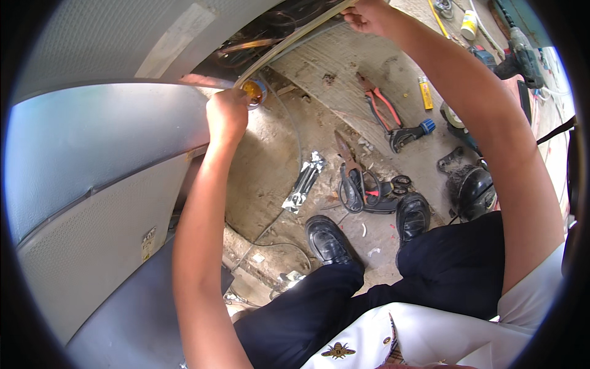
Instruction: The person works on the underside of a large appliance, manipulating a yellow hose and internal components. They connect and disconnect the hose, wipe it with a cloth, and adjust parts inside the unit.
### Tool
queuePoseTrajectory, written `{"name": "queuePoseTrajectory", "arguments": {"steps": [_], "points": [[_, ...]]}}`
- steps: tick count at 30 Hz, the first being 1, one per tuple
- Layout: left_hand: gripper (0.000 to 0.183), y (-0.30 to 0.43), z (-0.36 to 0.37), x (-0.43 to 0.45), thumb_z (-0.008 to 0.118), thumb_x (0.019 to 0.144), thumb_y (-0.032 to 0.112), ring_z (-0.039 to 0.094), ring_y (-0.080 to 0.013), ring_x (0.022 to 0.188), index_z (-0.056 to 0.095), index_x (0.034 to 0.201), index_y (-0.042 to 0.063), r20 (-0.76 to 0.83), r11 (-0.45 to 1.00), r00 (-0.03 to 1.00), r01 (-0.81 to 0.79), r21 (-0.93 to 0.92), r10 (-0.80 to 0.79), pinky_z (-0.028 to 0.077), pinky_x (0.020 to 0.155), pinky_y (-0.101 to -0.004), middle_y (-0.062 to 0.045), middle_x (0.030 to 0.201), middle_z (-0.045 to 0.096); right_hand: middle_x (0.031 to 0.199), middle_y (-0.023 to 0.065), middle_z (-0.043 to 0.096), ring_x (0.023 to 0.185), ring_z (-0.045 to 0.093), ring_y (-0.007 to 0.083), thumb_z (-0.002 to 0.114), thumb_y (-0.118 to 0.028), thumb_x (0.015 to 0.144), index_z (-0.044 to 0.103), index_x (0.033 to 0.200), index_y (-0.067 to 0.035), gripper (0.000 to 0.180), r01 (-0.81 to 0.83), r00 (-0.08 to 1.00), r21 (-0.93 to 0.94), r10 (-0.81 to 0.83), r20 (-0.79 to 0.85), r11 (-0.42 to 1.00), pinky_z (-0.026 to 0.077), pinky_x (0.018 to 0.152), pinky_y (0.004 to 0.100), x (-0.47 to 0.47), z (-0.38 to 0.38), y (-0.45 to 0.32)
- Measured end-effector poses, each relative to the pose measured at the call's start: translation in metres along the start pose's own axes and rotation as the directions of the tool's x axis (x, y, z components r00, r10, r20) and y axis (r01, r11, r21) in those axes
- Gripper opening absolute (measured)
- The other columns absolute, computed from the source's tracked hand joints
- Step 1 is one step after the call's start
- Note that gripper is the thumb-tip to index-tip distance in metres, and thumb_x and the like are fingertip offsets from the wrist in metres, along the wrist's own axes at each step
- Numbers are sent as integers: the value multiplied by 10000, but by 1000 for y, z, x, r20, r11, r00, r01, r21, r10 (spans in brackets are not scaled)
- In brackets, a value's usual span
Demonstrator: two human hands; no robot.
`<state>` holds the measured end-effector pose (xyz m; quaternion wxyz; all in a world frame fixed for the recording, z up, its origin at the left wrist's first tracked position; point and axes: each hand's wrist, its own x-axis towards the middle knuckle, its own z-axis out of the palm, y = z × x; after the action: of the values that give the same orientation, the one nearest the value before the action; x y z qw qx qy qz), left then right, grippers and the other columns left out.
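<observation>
A long, narrow, translucent yellowish strip point(295, 38), which looks like adhesive tape, runs between my two hands along the lower edge of an appliance cabinet point(103, 50). My left hand point(227, 113) grips its near end beside the cabinet corner. Against those fingers is an amber roll point(254, 92) with a bluish rim, probably tape; the fingers partly hide it. At the top of the view, my right hand point(366, 17) pinches the far part of the strip. Behind the strip, a dark opening in the cabinet shows copper tubing point(249, 46).
On the dirty concrete floor lie red-handled pliers point(385, 106), a tube cutter with blue knob point(410, 133), a yellow lighter point(425, 93), snips point(352, 173) and a foil packet point(304, 182). A cordless drill point(521, 57) and black compressor point(474, 191) are at right. A cable point(290, 120) crosses the floor.
</observation>
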<state>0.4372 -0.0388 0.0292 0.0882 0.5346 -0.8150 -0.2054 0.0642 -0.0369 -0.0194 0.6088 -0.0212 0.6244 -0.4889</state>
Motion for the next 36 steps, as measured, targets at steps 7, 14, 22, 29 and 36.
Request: {"name": "queuePoseTrajectory", "arguments": {"steps": [7,14,22,29,36], "points": [[163,-13,8,2,649,856,132,713,-416,826,771,900,32,-31,993,994,-110,-42,108,575,771,-453,-227,858,716,1089,33,709,934,640,143,599,-406,1050,674,1079,-67,348,127,991,-125,-120,60,984,541,900,364,33,-29,2],[170,-13,10,5,755,836,64,726,-203,747,785,978,-24,-31,998,1000,1,-68,-4,553,753,-332,-171,818,763,1093,45,717,909,651,144,600,-388,1054,693,1089,-52,350,136,984,-203,-156,-84,970,538,942,368,13,-33,3],[168,-8,6,3,694,858,145,717,-413,831,786,962,51,-3,999,999,-32,2,32,566,772,-461,-234,852,720,994,37,730,841,641,111,702,-393,998,716,1039,-52,344,192,980,-250,-197,6,949,568,817,283,39,-32,6],[145,-3,6,3,760,861,145,729,-393,830,788,952,36,21,995,995,96,-29,-95,568,779,-443,-222,838,733,1036,47,739,849,666,128,682,-378,1011,716,1050,-52,330,222,973,-197,-230,-14,955,602,859,309,31,-28,16],[149,1,1,0,758,862,144,728,-387,834,786,957,33,8,998,999,54,-26,-54,565,773,-442,-221,857,734,1049,62,741,889,682,130,726,-383,980,719,1062,-54,339,147,988,-185,-152,-16,972,606,834,286,41,-28,10]]}}
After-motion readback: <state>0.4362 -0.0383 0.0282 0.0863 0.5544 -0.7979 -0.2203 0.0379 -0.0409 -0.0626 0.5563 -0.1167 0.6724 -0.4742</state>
